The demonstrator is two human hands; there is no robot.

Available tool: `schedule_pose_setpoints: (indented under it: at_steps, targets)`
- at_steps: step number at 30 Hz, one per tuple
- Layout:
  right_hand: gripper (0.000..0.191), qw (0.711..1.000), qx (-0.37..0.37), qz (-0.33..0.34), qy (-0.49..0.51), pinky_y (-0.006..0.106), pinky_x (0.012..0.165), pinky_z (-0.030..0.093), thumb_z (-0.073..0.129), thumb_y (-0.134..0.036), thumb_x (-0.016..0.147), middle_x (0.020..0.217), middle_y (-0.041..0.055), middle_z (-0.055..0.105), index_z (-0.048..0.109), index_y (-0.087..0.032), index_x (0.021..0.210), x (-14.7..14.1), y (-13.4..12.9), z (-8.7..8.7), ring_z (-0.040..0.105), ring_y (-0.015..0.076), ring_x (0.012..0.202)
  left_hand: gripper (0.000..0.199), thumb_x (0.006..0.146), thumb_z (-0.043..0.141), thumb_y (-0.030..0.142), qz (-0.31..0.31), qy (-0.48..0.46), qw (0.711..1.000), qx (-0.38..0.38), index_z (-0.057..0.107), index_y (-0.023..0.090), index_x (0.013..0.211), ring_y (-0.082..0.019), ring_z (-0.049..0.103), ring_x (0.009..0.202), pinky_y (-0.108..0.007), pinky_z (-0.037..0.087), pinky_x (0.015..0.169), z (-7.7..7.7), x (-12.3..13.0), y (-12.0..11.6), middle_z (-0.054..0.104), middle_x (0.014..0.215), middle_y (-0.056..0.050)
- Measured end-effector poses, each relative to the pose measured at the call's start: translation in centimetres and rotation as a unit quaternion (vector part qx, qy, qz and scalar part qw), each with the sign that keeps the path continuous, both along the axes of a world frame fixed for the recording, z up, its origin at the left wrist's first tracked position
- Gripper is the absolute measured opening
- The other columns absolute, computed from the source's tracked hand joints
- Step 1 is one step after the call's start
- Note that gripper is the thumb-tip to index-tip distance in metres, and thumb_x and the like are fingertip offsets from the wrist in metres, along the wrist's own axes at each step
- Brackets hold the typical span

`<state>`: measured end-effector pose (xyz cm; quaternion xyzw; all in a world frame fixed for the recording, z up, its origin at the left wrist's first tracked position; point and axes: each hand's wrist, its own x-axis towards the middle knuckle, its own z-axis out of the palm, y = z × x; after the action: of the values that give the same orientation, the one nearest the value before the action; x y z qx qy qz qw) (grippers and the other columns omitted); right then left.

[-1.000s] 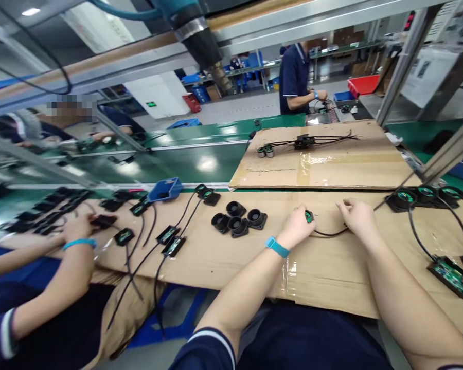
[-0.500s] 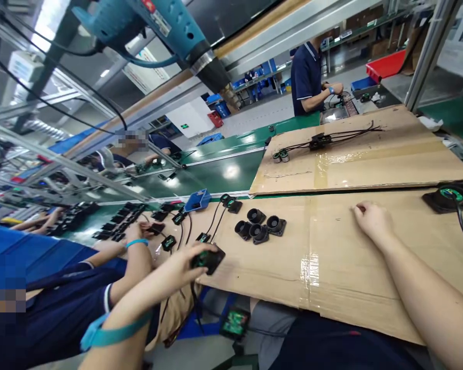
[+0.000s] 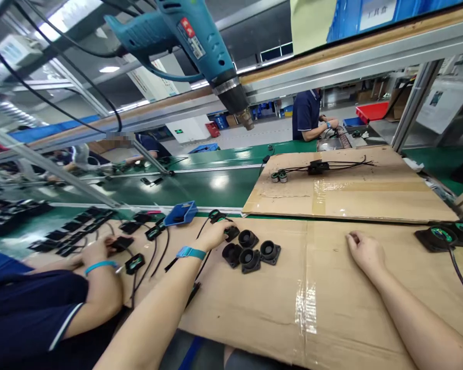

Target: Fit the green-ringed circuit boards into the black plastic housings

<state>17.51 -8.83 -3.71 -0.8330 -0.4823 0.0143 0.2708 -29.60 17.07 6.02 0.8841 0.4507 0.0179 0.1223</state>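
Observation:
My left hand (image 3: 212, 235), with a teal band at the wrist, reaches over the cardboard, its fingers closed on a black square housing (image 3: 231, 234) with a bit of green on it. Right behind it sits another housing with a green face (image 3: 217, 216), with black cables running from it. Just right of the fingers are several black round-mouthed housings (image 3: 250, 260), grouped together. My right hand (image 3: 366, 253) rests on the cardboard at the right, fingers curled in, with no object visible in them.
A blue power tool (image 3: 200, 41) hangs overhead. Farther back, a cardboard sheet (image 3: 355, 192) bears a cabled part (image 3: 318, 167). A small blue bin (image 3: 181, 213) stands at left, beside a co-worker's hand (image 3: 96, 252). Green-faced housings (image 3: 442, 236) lie far right.
My left hand has moved forward with the black housing, from the front edge of the cardboard to beside the grouped housings. My right hand stays on the cardboard. The view has tilted up.

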Motion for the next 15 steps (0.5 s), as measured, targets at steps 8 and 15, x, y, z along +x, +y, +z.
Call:
schedule_pose_setpoints:
  at_steps: [8,15]
  targets:
    - [0.035,0.966,0.093,0.212,-0.114,0.049,0.103,0.041,0.046,-0.032,0.098,0.133,0.0165,0.062,0.065,-0.017,0.123,-2.5,14.3,5.6,0.053,0.0323,0.124,0.045,0.094,0.047,0.025,0.108,-0.144,0.963,0.201,0.055,0.017,0.137,-0.034,0.048,0.137,-0.053,0.04,0.115,-3.0,0.5,-5.0,0.049,0.147,-0.017]
    - [0.063,0.943,-0.065,0.275,-0.175,0.054,0.114,0.026,0.053,-0.016,0.089,0.163,0.0196,0.027,0.038,-0.014,0.151,-5.8,31.8,7.7,0.023,0.0333,0.149,0.044,0.098,0.048,0.036,0.22,-0.299,0.89,0.267,0.049,0.018,0.138,-0.033,0.053,0.13,-0.056,0.043,0.111,-9.5,1.4,-14.4,0.056,0.137,-0.018]
